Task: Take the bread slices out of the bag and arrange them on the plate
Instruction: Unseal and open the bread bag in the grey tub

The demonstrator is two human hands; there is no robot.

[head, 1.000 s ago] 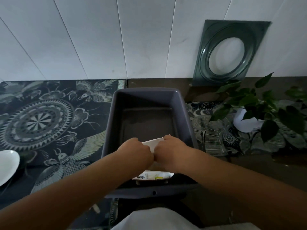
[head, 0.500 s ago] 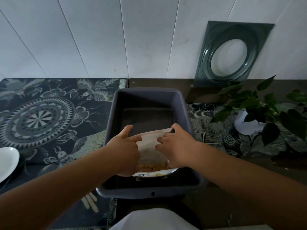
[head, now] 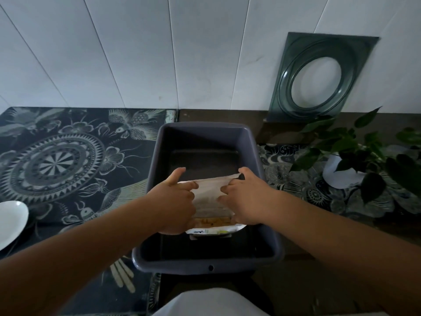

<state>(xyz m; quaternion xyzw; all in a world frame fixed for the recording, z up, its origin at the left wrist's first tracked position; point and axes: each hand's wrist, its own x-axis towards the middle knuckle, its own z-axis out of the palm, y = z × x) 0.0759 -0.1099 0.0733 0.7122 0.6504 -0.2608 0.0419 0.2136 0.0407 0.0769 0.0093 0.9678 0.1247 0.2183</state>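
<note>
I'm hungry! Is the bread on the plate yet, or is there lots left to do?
Not yet. Nothing looks finished: the white plate at the far left is bare. Right now the left hand and right hand hold the bread bag over the grey tub. The slices must come out and be arranged.

Looks like a home kitchen counter: white panelled wall (head: 136,53), dark worktop (head: 296,281) with patterned mats (head: 68,156), grey plastic tub (head: 205,135), white plate (head: 11,222) at left edge, potted plant (head: 355,156), green glass dish (head: 319,76) leaning against wall.
</note>
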